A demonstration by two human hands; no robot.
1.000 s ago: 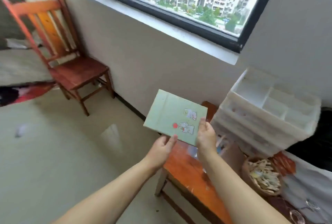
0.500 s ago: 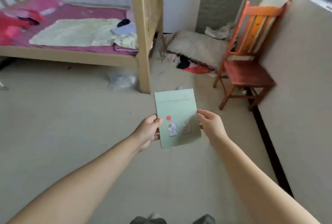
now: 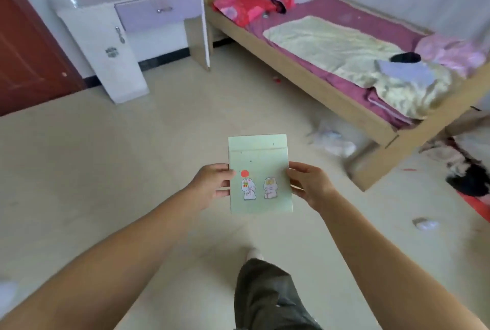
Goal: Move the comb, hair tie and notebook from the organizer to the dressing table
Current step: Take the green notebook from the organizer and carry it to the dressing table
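My left hand (image 3: 212, 186) grips the left edge of a pale green rectangular notebook (image 3: 259, 170) with two cartoon rabbit stickers and a red dot on its cover; thumb on top, fingers beneath. My right hand (image 3: 307, 186) grips the right edge likewise. The notebook sits at centre frame, held flat and clear of the pale tiled floor (image 3: 106, 170) below it. One leg in dark grey trousers (image 3: 265, 295) shows at lower centre. At upper left stands a white dressing table with a lilac drawer front (image 3: 156, 11); items on its top are blurred. A dark red door (image 3: 23, 59) fills the far left. A light wooden bed with purple sheet and cream blanket (image 3: 331, 46) occupies the upper right.
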